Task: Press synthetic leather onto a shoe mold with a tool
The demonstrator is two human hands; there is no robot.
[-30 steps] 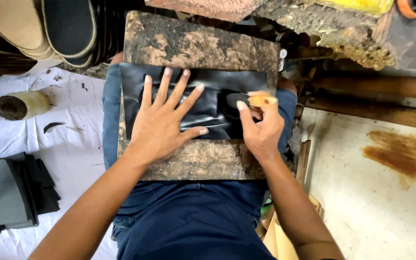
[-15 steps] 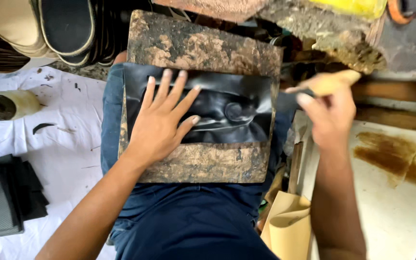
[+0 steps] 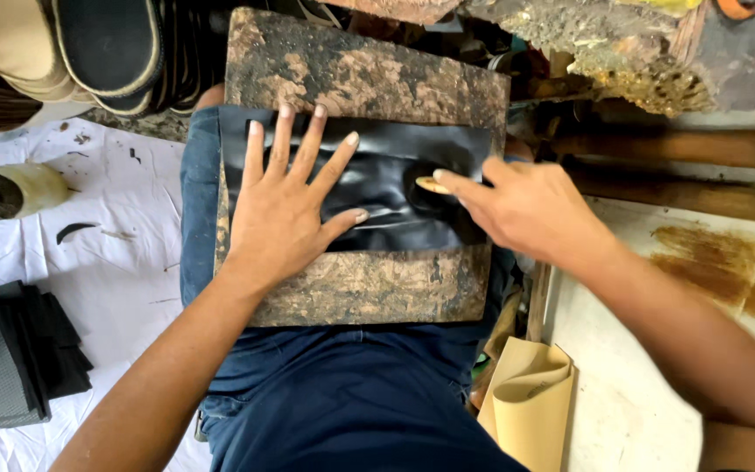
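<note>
A glue-stained brown board rests across my lap. On it lies a shiny black sheet of leather-like material, wrinkled in the middle. My left hand lies flat on the sheet's left half, fingers spread. My right hand reaches in from the right and grips a small brush with a tan wooden handle. The brush end touches the right part of the black sheet; its bristles are hidden in the dark patch there.
Shoe soles are stacked at the top left. A tape roll and folded dark fabric lie on white cloth at left. A curled tan sheet stands by my right thigh. A stained white surface is on the right.
My right hand went out to the right with the brush, then came back onto the black sheet. My left hand stayed pressed flat on the sheet.
</note>
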